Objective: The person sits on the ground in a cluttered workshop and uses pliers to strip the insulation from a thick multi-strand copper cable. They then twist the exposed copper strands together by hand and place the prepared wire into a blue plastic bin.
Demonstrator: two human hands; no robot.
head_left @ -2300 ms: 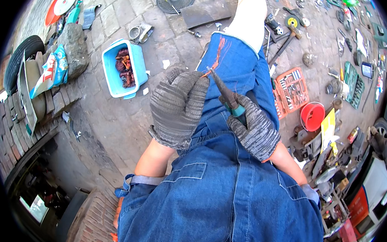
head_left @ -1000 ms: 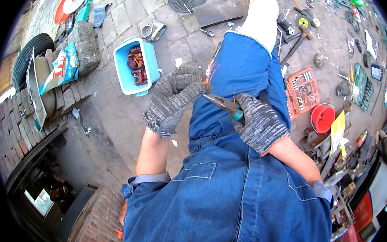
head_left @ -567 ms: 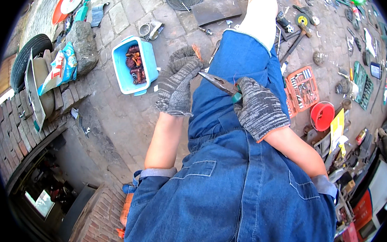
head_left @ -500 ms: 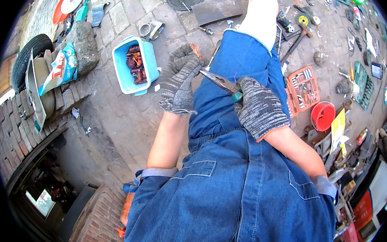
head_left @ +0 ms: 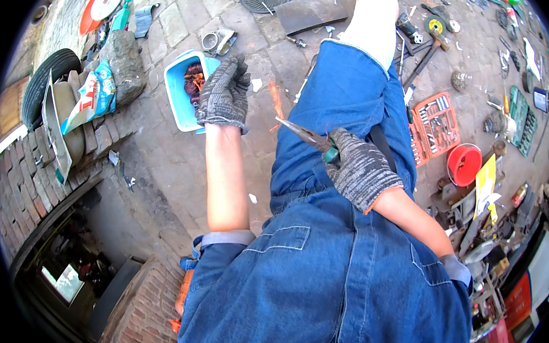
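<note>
My right hand (head_left: 362, 170), in a grey knitted glove, is closed around needle-nose pliers (head_left: 305, 134) with green grips, over my denim-covered thigh. A bundle of copper wire (head_left: 274, 99) shows at the pliers' tips; whether the jaws pinch it I cannot tell. My left hand (head_left: 224, 96), gloved the same way, is over the right rim of a light-blue plastic basin (head_left: 176, 106). Its fingers are loosely bent and apart, with nothing visible in them. Inside the basin lie reddish-brown copper windings (head_left: 194, 82), partly hidden by that hand.
An orange socket set case (head_left: 435, 126), a red bucket (head_left: 464, 164) and a hammer (head_left: 425, 58) lie on the right. Beyond the basin is a metal fitting (head_left: 216, 41). A tyre (head_left: 48, 82) and a stone block (head_left: 122, 65) are at left.
My left hand has let go of the copper wire and moved left to the basin. The wire is now by the pliers' tips. My right hand has shifted only slightly.
</note>
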